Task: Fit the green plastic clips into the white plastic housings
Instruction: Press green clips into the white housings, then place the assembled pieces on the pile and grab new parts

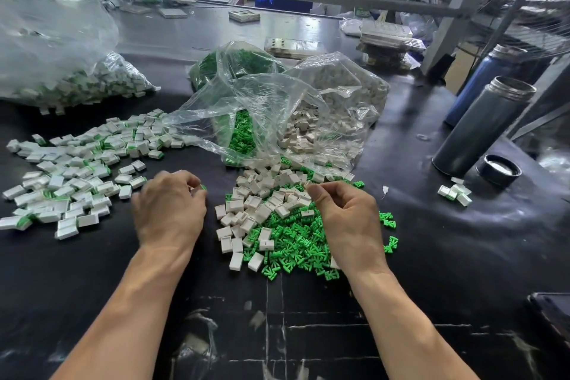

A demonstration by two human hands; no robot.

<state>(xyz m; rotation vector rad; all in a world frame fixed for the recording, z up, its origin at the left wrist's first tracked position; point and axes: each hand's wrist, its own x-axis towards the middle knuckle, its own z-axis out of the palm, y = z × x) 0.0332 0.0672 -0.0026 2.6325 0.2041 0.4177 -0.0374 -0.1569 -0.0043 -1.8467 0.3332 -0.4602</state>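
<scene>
Far to my left lies the spread of finished pieces (74, 176), white housings with green already showing at their edges, and behind them a clear bag (61, 71) of more. My left hand (171, 210) sits just right of that spread, fingers curled in; a speck of green clip (203, 187) shows at the fingertips, so I judge I am pinching one assembled or half-assembled piece, though the knuckles hide most of it.

Between my hands is the working heap: loose white housings (256, 203) on the near left and top, loose green clips (296, 241) spilling to the right and toward me. Both flow out of the open bags (277, 108) behind.

My right hand (345, 219) rests over the right half of that heap, thumb and forefinger closed at the far edge of the housings. Whether they hold anything I cannot tell.

The next pairing turns on this: housings lie nearer my left hand, clips directly under and beside my right. The small pieces lie every way, so each will want turning before it seats.

Further right stand two flasks (484, 123) and a loose cap (498, 170).
</scene>
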